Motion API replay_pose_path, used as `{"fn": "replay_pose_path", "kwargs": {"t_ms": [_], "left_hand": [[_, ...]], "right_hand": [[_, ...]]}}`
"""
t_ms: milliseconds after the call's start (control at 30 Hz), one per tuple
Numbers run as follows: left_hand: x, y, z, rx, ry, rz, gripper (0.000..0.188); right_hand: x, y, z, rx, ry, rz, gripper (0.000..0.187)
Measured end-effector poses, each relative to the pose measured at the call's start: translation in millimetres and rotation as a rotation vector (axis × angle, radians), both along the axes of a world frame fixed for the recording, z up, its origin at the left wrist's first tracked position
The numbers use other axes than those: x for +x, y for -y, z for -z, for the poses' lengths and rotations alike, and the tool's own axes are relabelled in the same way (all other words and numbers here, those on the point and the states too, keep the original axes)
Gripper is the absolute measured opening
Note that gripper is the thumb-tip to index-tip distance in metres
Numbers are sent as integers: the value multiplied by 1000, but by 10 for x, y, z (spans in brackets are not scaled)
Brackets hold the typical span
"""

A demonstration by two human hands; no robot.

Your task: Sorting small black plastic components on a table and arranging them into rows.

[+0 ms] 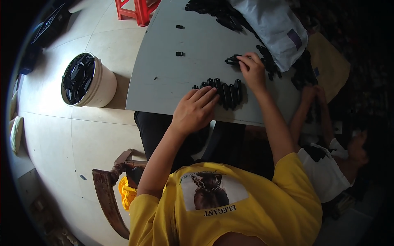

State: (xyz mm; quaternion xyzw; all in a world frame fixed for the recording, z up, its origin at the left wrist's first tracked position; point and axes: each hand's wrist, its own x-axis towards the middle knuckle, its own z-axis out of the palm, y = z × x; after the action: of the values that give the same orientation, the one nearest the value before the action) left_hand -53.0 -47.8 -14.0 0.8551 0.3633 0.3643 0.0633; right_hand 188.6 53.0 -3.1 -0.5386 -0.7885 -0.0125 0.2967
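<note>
A person in a yellow shirt is leaning over a grey worktop and working with small black plastic pieces. The left hand is lying flat, fingers together and stretched forward, pressing against the near end of a row of black pieces standing side by side like ribs near the worktop's front edge. The right hand is reaching further back, its fingertips pinching a single black piece just beside a loose heap of black pieces spilling out beside a white plastic bag. Judging by how things are lying, the lined-up row is holding only a small share: the heap by the bag and a second dark pile at the far edge are looking largely unsorted, and two stray bits are sitting apart on the bare surface. The pieces are looking hard, glossy and moulded, the worktop matt and smooth. On the tiled floor to the left, a white bucket is standing full of similar shiny black parts. Another person's hands are working at the right.
</note>
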Motion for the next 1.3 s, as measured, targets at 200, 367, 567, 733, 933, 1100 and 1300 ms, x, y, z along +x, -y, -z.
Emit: {"fn": "replay_pose_path", "kwargs": {"t_ms": [200,367,567,733,933,1100,1300], "left_hand": [[18,0,-1,-8,-16,11,36],[9,6,-26,1,-54,-16,39],[7,12,-19,8,-54,-24,40],[48,-3,-40,-33,-35,-12,40],[-1,22,-46,13,-60,-30,38],[21,12,-31,-5,-57,-32,38],[19,10,-16,11,-58,-31,40]], "right_hand": [[358,369,33,-97,-159,182,13],[496,618,-8,-147,-119,301,14],[390,630,-3,-103,-69,231,22],[686,833,118,-418,-592,307,23],[425,923,-151,-530,-515,492,27],[148,1037,-137,-279,-19,516,23],[106,1083,-393,-539,355,642,21]]}}
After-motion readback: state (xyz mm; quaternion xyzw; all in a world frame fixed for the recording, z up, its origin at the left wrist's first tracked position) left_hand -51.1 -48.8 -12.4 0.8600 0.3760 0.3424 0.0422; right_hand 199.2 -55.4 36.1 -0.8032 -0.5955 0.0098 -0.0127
